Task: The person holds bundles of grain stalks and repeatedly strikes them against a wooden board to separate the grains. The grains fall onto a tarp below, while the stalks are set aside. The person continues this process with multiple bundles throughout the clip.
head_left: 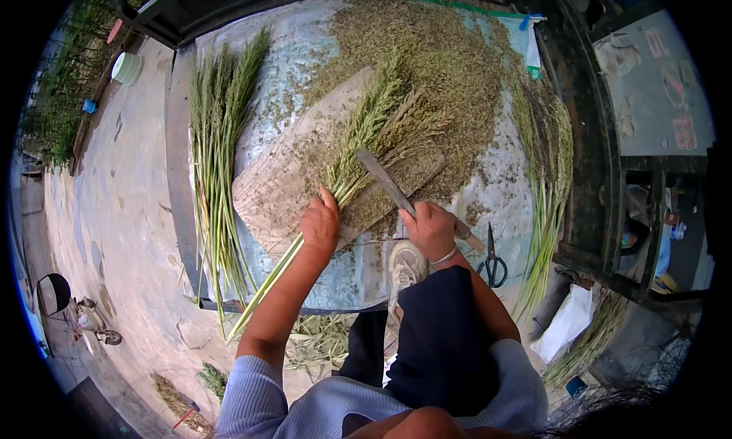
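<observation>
My left hand (pixel 319 224) is closed around the stalks of a seed-headed bundle (pixel 366 126), which look like broomcorn. Its green and brownish heads fan out over a worn wooden board (pixel 274 184), and the pale stems run back past my wrist. A long, flat grey-brown bar (pixel 385 181) with a pale wooden end is gripped in my right hand (pixel 431 229). The bar lies slantwise across the lower part of the heads; whether it presses on them I cannot tell. Near the board's front edge rests my light shoe (pixel 407 267).
Loose seeds (pixel 450 65) cover much of the pale sheet (pixel 358 279). One stalk bundle (pixel 221 134) lies left, another (pixel 545 180) right. Black-handled scissors (pixel 492 260) lie by my right wrist. A dark frame (pixel 591 134) edges the right side. Cut leaves (pixel 320 340) litter the ground.
</observation>
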{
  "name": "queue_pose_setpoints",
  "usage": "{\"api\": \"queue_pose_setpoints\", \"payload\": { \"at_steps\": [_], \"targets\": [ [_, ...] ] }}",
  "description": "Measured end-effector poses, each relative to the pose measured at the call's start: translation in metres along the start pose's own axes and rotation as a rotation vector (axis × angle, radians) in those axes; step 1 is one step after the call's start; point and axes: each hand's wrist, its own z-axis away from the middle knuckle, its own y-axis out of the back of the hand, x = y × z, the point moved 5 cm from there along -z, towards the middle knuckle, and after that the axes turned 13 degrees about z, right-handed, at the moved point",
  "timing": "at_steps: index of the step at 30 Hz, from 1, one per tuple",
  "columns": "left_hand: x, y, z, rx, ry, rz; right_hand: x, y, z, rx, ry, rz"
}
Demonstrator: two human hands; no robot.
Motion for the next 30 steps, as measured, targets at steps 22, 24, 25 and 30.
{"api": "queue_pose_setpoints", "payload": {
  "at_steps": [22, 24, 25, 30],
  "targets": [
    [0.015, -0.032, 0.038, -0.874, 0.481, 1.751, 0.011, -0.056, 0.012, -0.253, 0.255, 0.097],
    [0.013, -0.029, 0.033, -0.771, 0.48, 1.61, -0.01, -0.043, 0.008, -0.231, 0.409, 0.109],
    [0.01, -0.025, 0.031, -0.722, 0.498, 1.583, -0.007, -0.051, 0.008, -0.21, 0.409, 0.145],
    [0.01, -0.017, 0.024, -0.649, 0.479, 1.586, 0.076, -0.067, -0.017, -0.179, 0.337, 0.212]
  ]
}}
